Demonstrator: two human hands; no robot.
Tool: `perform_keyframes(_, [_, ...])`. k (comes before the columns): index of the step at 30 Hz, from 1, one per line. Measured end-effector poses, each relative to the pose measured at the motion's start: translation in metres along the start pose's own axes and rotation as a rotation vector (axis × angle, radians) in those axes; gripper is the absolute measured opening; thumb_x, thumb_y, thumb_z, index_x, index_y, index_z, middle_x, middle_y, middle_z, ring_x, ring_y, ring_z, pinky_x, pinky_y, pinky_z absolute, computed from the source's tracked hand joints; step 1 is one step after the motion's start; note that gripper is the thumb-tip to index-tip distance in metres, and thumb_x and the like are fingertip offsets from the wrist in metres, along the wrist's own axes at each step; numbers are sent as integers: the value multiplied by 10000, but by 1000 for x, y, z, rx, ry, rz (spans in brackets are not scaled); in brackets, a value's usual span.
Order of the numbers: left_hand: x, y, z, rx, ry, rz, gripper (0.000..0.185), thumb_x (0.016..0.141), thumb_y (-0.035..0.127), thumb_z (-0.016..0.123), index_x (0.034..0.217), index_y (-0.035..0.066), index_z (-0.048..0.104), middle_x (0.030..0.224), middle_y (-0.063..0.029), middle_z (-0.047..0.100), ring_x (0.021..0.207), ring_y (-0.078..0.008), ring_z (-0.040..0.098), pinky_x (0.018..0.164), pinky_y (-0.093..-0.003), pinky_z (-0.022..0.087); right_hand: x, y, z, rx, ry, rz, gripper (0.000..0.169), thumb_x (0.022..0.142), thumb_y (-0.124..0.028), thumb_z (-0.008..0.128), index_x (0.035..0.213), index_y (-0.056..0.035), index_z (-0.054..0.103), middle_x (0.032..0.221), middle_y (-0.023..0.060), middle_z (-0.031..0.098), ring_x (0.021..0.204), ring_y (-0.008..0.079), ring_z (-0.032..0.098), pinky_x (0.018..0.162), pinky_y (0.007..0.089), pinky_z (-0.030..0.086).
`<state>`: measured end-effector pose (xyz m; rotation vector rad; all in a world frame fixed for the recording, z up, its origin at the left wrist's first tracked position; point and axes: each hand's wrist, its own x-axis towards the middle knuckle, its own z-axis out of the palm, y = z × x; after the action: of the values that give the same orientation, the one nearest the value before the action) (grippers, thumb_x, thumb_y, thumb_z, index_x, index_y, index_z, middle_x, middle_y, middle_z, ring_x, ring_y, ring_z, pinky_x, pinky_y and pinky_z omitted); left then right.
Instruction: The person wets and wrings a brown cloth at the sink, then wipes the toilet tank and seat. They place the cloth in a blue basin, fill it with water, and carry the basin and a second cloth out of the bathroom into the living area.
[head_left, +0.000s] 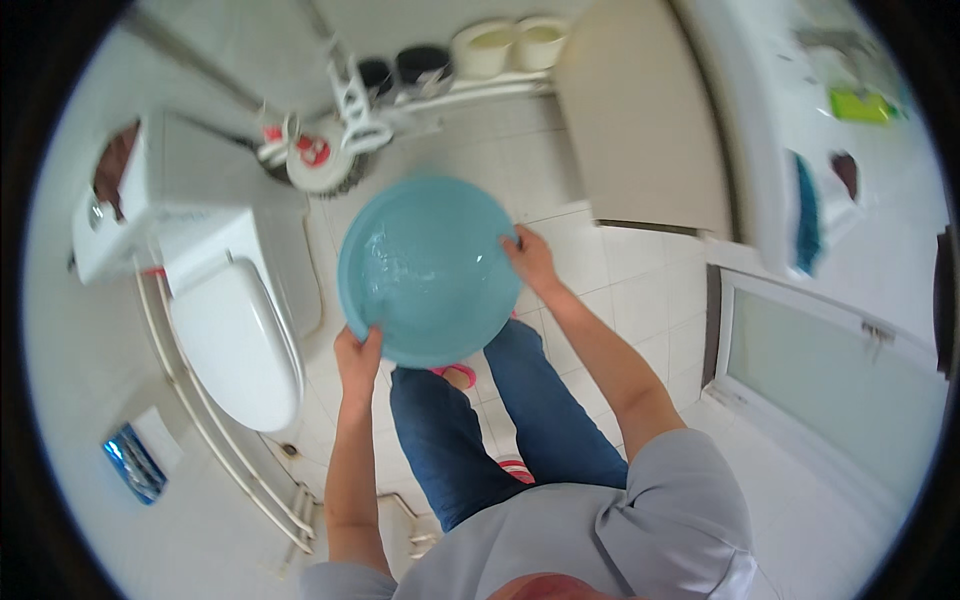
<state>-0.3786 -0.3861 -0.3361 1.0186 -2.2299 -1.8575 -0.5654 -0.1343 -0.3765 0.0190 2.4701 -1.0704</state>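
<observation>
A round light-blue plastic basin is held out in front of me over the tiled floor, above my knees. It looks wet or holds some clear water, with bright glints on its inside. My left hand grips the rim at the lower left, thumb over the edge. At the right side of the rim my right hand has its fingers closed on it. Below the basin show my jeans and a pink slipper.
A white toilet with its lid down stands at the left. Mop or brush heads hang beyond the basin, beside a low rack with pots. A beige cabinet panel and a white washbasin are at the right.
</observation>
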Motion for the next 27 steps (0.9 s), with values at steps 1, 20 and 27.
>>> perform_keyframes(1, [-18, 31, -11, 36, -38, -30, 132, 798, 86, 548, 771, -42, 564, 592, -15, 529, 537, -105, 474, 502, -270, 398, -22, -22, -23, 39, -13, 8, 237, 824, -261, 559, 927, -47, 557, 692, 180, 583, 660, 353, 567, 595, 418, 434])
perform_keyframes(20, [-197, 434, 112, 4, -222, -218, 107, 768, 108, 575, 762, 1, 582, 649, -34, 581, 511, -101, 520, 448, -226, 399, -178, -122, -467, 317, 34, -264, 341, 837, -288, 533, 1089, -61, 563, 862, 157, 632, 805, 307, 603, 717, 380, 464])
perform_keyframes(27, [-181, 474, 247, -92, -274, -203, 153, 767, 127, 599, 809, -20, 592, 703, -53, 597, 548, -110, 552, 464, -223, 443, -141, -86, -598, 324, 128, -244, 380, 854, -276, 527, 1168, -62, 527, 897, 146, 636, 807, 269, 604, 733, 354, 461])
